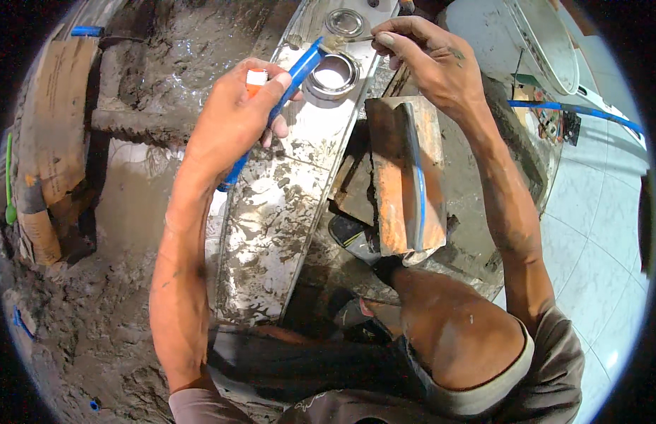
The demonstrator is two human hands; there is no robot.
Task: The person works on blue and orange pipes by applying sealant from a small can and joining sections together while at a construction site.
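Observation:
My left hand is closed around a blue plastic pipe, which slants up and to the right. A small orange piece with a white top shows between its thumb and fingers; I cannot tell what it is. My right hand pinches a thin stick, whose far tip is at the pipe's upper end. Right below that end, an open round metal tin stands on a mud-splashed pale board. A round metal lid lies just beyond the tin.
An orange-faced trowel or float with a blue-edged handle lies near my knee. Wet cement or mud covers the left side, with torn cardboard there. At right are a white bucket, another blue pipe and pale floor tiles.

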